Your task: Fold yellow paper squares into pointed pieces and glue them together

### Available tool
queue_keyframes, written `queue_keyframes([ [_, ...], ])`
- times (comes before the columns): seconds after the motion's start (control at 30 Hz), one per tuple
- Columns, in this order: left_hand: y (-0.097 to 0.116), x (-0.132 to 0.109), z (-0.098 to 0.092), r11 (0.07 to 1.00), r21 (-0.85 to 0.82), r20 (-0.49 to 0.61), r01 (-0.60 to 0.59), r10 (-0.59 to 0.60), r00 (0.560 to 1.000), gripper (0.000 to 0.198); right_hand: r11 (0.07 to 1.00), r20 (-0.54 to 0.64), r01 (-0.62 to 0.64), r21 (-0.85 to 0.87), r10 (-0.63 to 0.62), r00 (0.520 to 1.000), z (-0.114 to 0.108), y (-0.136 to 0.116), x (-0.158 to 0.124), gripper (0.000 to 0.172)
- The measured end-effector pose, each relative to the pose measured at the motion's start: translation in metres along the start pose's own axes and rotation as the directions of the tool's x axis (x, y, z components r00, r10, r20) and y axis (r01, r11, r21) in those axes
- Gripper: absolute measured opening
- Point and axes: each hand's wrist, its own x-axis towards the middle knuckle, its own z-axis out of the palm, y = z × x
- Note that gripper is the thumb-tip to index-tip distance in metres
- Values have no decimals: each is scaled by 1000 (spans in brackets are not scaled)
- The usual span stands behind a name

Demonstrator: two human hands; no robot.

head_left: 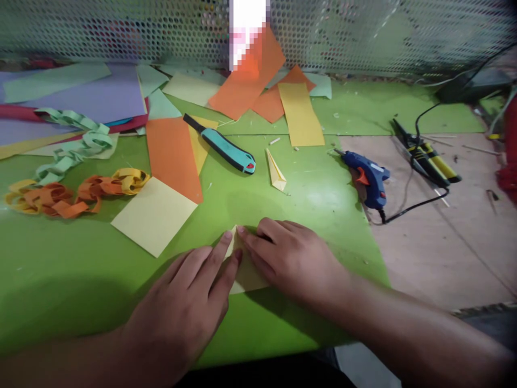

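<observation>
Paper [247,277] in the head view, pale yellow with a narrow folded point, lies on the green mat [258,337] near its front edge, under both hands. The left hand [183,296] presses on it from above, index finger and thumb apart, index fingertip beside the folded point. The right hand [299,258] has its index fingertip on the other side of that point, the remaining fingers bent; whether it pinches the sheet I cannot tell. To the left, a pale square [155,218] overlaps an orange sheet [172,153], near an orange-and-yellow chain [89,196]. Beyond the hands lie a teal cutter [228,150] and a slim folded piece [277,177]. To the right are a blue glue gun [374,180] and pliers [428,159].
</observation>
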Motion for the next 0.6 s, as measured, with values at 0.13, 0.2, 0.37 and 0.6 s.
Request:
queue_keyframes([
  [0.13,-1,1,0,999,31,-13,-31,32,999,44,1000,15,-7,-14,7,1000,0,1,-1,29],
  [0.2,-1,2,-1,999,33,-3,-24,24,1000,42,1000,20,-18,-7,18,1000,1,1,-1,30],
  [0.37,2,3,-2,998,67,20,-4,3,1000,40,1000,39,-18,18,17,999,0,-2,2,46],
  [0.6,6,0,-5,998,52,101,42,-48,994,45,996,105,31,-84,-22,994,-3,-9,7,46],
])
